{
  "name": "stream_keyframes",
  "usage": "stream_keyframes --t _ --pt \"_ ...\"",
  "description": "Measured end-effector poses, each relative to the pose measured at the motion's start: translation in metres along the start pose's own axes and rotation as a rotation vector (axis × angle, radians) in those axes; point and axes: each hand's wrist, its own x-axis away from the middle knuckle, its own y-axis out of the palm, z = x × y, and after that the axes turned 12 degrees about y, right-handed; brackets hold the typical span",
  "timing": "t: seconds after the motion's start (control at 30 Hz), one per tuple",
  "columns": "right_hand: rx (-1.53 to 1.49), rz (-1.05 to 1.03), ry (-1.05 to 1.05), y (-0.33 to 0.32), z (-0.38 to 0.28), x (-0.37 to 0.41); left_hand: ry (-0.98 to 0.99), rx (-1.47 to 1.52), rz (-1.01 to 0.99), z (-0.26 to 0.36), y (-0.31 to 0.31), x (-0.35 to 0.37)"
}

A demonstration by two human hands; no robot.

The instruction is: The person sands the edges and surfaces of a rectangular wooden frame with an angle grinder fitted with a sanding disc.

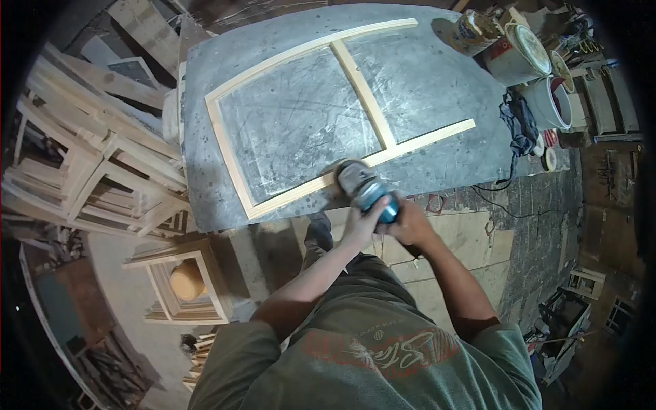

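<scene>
Both of my hands are closed round a blue-bodied angle grinder (pixel 356 179). My left hand (pixel 363 227) grips the body from the left, just behind the grey head. Wrapped round the rear part from the right is my right hand (pixel 413 223). The tool's head lies over the near rail of a pale wooden frame (pixel 294 197), and its disc is mostly hidden under it. The frame lies flat on a grey-topped table (pixel 437 89). It has a curved far rail, a left end piece and one crossbar (pixel 364 99); its right end has no end piece.
Buckets (pixel 549 102), a can (pixel 475 32) and a dark cloth (pixel 519 126) crowd the table's right end. A black cord (pixel 509 210) runs across the floor on the right. Stacked wooden frames (pixel 102 157) stand at left, with another stack (pixel 205 277) below.
</scene>
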Motion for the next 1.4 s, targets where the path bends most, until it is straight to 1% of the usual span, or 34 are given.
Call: stream_keyframes --t 0.03,0.07,0.1,0.13,0.17,0.2,0.23,0.27,0.37,0.4,0.43,0.47,0.5,0.57,0.63,0.7,0.73,0.77,0.83,0.9,0.97,1.03,1.07,1.17,1.2,1.3,1.4 --pt "-0.03 0.055 0.047 -0.011 0.012 -0.002 -0.055 -0.046 -0.104 -0.002 0.014 -0.012" --pt "-0.048 0.113 0.065 -0.02 0.025 -0.005 -0.026 -0.031 -0.15 -0.005 0.03 -0.025" --pt "-0.097 0.138 0.078 -0.025 0.039 -0.005 -0.019 -0.05 -0.177 -0.006 0.045 -0.029" --pt "-0.114 0.197 0.098 -0.037 0.055 -0.009 0.074 -0.089 -0.174 -0.014 0.065 -0.04" --pt "-0.199 0.205 0.099 -0.051 0.071 -0.012 0.06 -0.124 -0.192 -0.035 0.085 -0.056" --pt "-0.282 0.209 0.097 -0.064 0.086 -0.017 0.092 -0.176 -0.191 -0.066 0.106 -0.073" --pt "-0.37 0.208 0.091 -0.075 0.095 -0.02 0.095 -0.237 -0.216 -0.073 0.123 -0.087" --pt "-0.435 0.222 0.131 -0.089 0.096 -0.019 0.098 -0.299 -0.241 -0.079 0.141 -0.099" --pt "-0.6 0.226 0.183 -0.127 0.123 -0.028 0.039 -0.506 -0.461 -0.041 0.174 -0.123" --pt "-0.663 0.289 0.161 -0.135 0.135 -0.034 0.112 -0.581 -0.515 -0.03 0.175 -0.125" --pt "-0.725 0.351 0.141 -0.142 0.151 -0.039 0.183 -0.654 -0.571 -0.017 0.173 -0.125" --pt "-0.659 0.427 0.235 -0.152 0.168 -0.041 0.119 -0.711 -0.705 0.007 0.162 -0.121" --pt "-0.713 0.492 0.237 -0.159 0.175 -0.036 0.304 -0.852 -0.716 0.01 0.145 -0.118" --pt "-0.825 0.611 0.312 -0.167 0.184 -0.02 0.686 -1.132 -0.712 0.005 0.103 -0.116" --pt "-1.078 0.702 0.29 -0.155 0.197 0.002 0.792 -1.519 -0.871 0.008 0.054 -0.137" --pt "-1.442 0.647 0.215 -0.124 0.265 0.013 0.926 -1.63 -0.987 0.015 0.001 -0.16" --pt "-1.461 0.718 0.266 -0.116 0.228 0.037 0.992 -1.686 -1.05 0.021 -0.016 -0.17" --pt "-1.478 0.79 0.316 -0.109 0.183 0.063 0.954 -1.745 -1.031 0.028 -0.024 -0.182" --pt "-1.556 0.644 0.24 -0.076 0.234 0.086 0.879 -1.857 -0.984 0.048 -0.033 -0.214" --pt "-1.627 0.681 0.317 -0.051 0.225 0.111 0.837 -1.886 -0.878 0.076 -0.044 -0.242" --pt "-1.645 0.703 0.29 -0.027 0.214 0.131 0.793 -1.972 -0.813 0.107 -0.053 -0.266" --pt "-1.75 0.776 0.357 -0.01 0.191 0.143 0.692 -1.99 -0.668 0.12 -0.062 -0.301" --pt "-1.728 0.83 0.427 -0.004 0.184 0.148 0.639 -1.996 -0.602 0.125 -0.068 -0.317" --pt "-1.767 0.82 0.423 0.011 0.17 0.158 0.702 -1.903 -0.345 0.119 -0.088 -0.37" --pt "-1.803 0.797 0.438 0.012 0.166 0.161 0.646 -1.883 -0.364 0.122 -0.089 -0.377" --pt "-1.799 0.86 0.514 0.016 0.152 0.159 0.667 -1.864 -0.372 0.12 -0.086 -0.383" --pt "-1.813 0.854 0.494 0.015 0.142 0.156 0.584 -1.834 -0.369 0.124 -0.08 -0.38"
